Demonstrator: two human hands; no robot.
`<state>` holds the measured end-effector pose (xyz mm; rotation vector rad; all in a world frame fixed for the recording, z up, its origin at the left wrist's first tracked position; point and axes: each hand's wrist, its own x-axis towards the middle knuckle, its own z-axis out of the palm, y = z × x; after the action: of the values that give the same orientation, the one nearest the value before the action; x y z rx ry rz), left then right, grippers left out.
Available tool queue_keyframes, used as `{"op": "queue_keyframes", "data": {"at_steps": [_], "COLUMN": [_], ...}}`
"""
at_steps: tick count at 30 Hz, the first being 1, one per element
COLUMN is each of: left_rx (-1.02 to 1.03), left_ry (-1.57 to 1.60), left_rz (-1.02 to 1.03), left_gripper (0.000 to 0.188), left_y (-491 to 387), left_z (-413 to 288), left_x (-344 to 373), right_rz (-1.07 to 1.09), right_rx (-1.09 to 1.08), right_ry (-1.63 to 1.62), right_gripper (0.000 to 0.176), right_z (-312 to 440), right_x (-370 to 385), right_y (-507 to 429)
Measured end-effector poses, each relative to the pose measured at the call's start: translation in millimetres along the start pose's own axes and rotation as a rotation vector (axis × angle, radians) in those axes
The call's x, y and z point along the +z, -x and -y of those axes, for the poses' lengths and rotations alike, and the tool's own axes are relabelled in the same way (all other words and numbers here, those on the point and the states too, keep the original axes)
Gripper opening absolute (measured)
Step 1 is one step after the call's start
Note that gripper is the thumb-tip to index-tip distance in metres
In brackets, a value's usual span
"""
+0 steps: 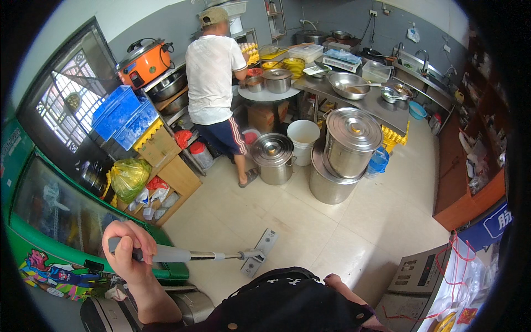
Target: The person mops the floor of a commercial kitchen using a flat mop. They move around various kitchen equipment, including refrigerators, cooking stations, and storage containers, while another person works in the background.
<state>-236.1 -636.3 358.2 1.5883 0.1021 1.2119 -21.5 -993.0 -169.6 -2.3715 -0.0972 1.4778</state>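
Observation:
My left hand [129, 249] is wrapped around the grey grip of a flat mop [202, 256] with a metal pole. The mop's grey rectangular head [260, 252] rests on the pale tile floor in front of me. A brownish smudge marks the tiles just beyond it. My right hand [333, 281] hangs low beside my dark apron [282, 305], partly hidden, with its fingers hard to make out. Nothing can be seen in it.
A person in a white shirt [211, 79] stands at a round table [269, 94]. Lidded steel stockpots [271, 166] [352, 145] and a white bucket [303, 137] stand on the floor. A green display fridge [54, 199] is at left, wooden shelving [456, 182] at right.

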Motion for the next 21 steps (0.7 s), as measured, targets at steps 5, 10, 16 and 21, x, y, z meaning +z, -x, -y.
{"op": "queue_keyframes", "data": {"at_steps": [5,10,16,21], "left_rx": [0.000,0.002,-0.008,-0.007], "left_ry": [0.015,0.016,0.016,0.018], "left_rz": [0.004,0.012,0.012,0.019], "left_gripper": [0.030,0.031,0.033,0.032], "left_y": [-1,-3,-3,-3], "left_z": [1,2,2,2], "left_x": [1,3,2,2], "right_rz": [-0.021,-0.020,0.030,0.025], "right_rx": [-0.083,-0.090,-0.038,-0.031], "right_ry": [0.089,0.082,-0.073,-0.084], "right_gripper": [0.020,0.020,0.019,0.018], "right_z": [-4,-3,4,10], "right_x": [-1,-4,-8,-12], "right_y": [-7,-6,1,10]}}
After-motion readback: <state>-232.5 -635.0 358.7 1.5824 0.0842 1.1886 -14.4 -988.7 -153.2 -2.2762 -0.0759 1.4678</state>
